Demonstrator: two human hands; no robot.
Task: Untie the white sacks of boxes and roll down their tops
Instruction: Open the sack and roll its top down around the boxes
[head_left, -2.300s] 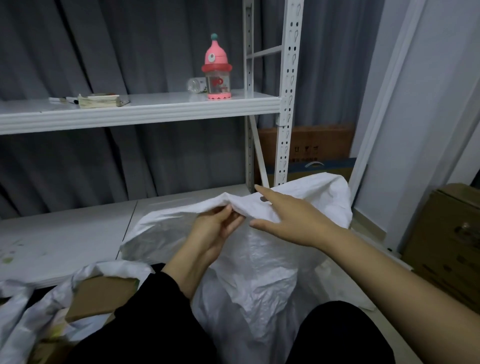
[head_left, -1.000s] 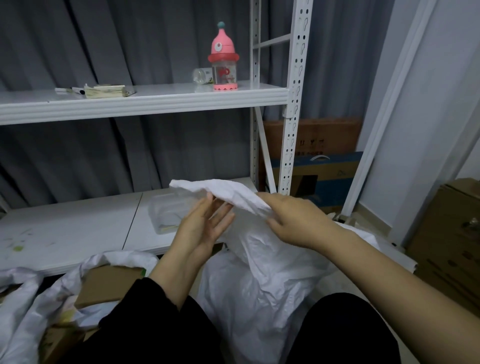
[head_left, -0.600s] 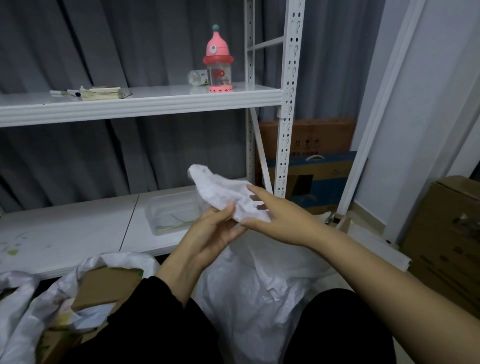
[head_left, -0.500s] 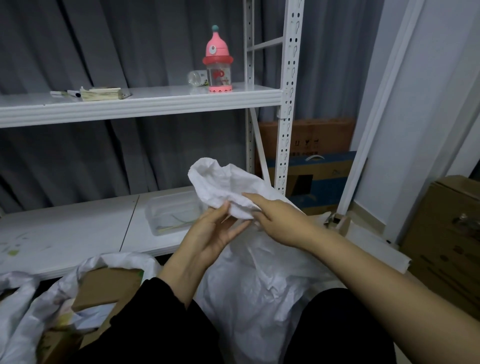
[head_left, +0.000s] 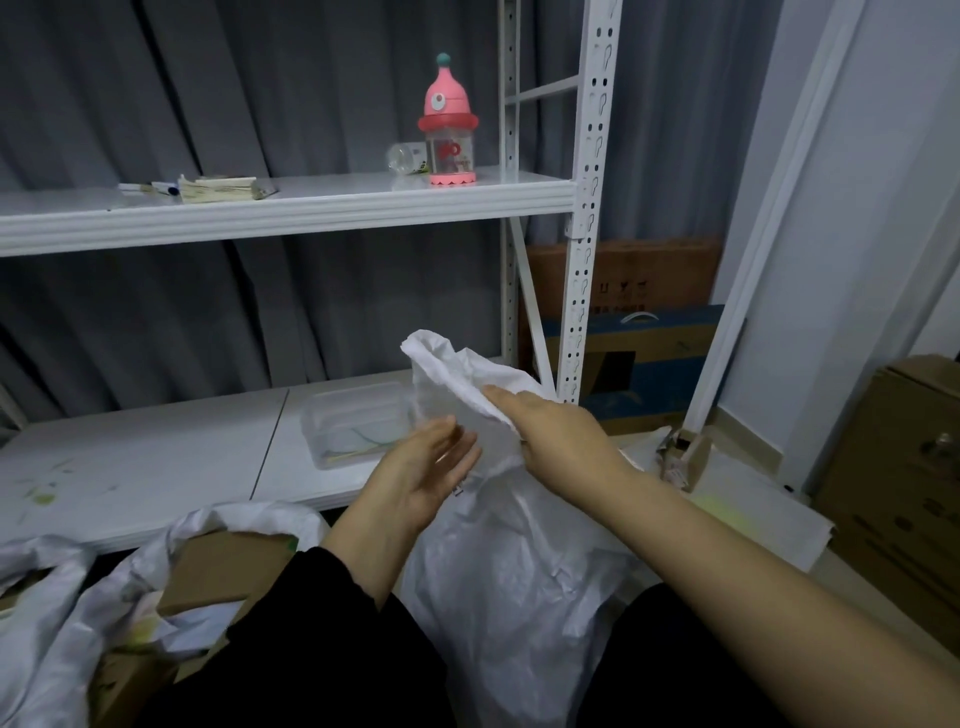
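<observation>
At the far left, an opened white sack (head_left: 57, 618) lies slumped on the floor with brown cardboard boxes (head_left: 218, 571) showing inside its mouth. Above it, the lower shelf (head_left: 135, 467) of a white metal rack carries a clear plastic container (head_left: 353, 423), and the upper shelf (head_left: 291, 200) holds a stack of papers (head_left: 218, 188) and, further right, a pink-capped bottle (head_left: 449, 124) with a clear bottle (head_left: 404, 158) lying beside it.

In the middle, the left hand (head_left: 423, 475), coming out of a black sleeve (head_left: 311, 618), is turned palm up with fingers relaxed and spread; its grip is wide, the fingertips just at the sack's gathered fabric, and whether they touch it is hard to tell because of blur. The second white sack (head_left: 509, 571) stands on the floor between the person's knees, its neck (head_left: 452, 374) pulled up into a crumpled bunch. The right hand (head_left: 556, 434) is laid over that neck from the right, its grip closed around the bunched fabric just below the top.

To the right, cardboard boxes (head_left: 639, 291) stand behind the rack's post (head_left: 589, 208), and another brown box (head_left: 904, 478) sits by the wall at the far right.
</observation>
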